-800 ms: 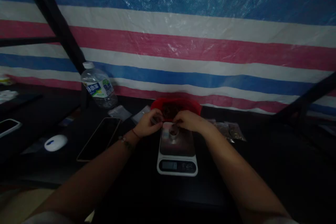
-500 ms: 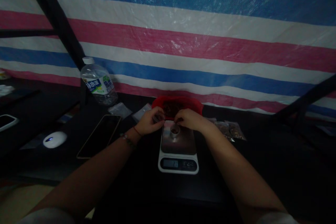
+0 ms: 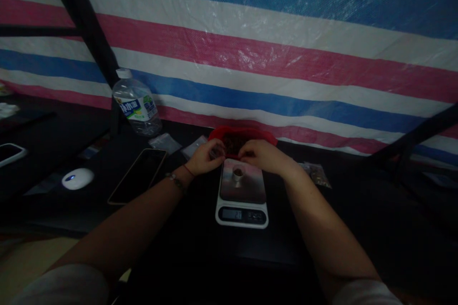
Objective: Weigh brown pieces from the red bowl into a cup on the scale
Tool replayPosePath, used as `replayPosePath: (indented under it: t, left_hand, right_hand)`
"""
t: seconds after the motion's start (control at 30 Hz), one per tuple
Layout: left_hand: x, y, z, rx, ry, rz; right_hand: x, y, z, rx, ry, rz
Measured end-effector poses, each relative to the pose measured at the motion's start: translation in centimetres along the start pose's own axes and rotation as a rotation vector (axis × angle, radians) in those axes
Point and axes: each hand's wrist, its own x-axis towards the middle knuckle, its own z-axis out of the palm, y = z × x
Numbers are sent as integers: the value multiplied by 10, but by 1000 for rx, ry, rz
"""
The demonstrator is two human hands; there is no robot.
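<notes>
A white kitchen scale (image 3: 243, 195) with a metal top and a lit display lies in front of me. On its plate stands a small round cup (image 3: 237, 176) with dark bits inside. Behind it is a red basket (image 3: 246, 131) holding dark brown pieces, blurred in the dim light. My left hand (image 3: 206, 157) is curled at the basket's front left, closed around something clear that is hard to make out. At the basket's front right, my right hand (image 3: 263, 156) has its fingers bent together over the scale's far edge; what they pinch is hidden.
Filled clear bags (image 3: 317, 175) lie right of the scale, with flat plastic bags (image 3: 165, 143) to the left. A large plastic bottle (image 3: 138, 107), a dark phone (image 3: 139, 176) and a white rounded device (image 3: 78, 178) are further left. Striped sheeting (image 3: 272, 57) hangs behind dark metal bars.
My right hand has shifted slightly right, off the cup, to the basket's front edge. The left hand keeps its place at the basket. The whole view has tilted a little.
</notes>
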Motion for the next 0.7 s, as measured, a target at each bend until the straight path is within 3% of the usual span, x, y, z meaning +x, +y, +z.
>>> replayPosePath:
  t: [0.13,0.3,0.4,0.7]
  left_hand:
    - [1,-2,2,-13,17,-39]
    - [1,-6,2,-25,30,-42]
    - [1,-6,2,-20,34,-44]
    - [2,-3,2,-13,29,-37]
  right_hand:
    - [17,22,7,-178,114,157]
    - [45,41,26,-268,-107,322]
    - [57,45,31,-279,-197,306]
    - [59,51,30,-328,-185,283]
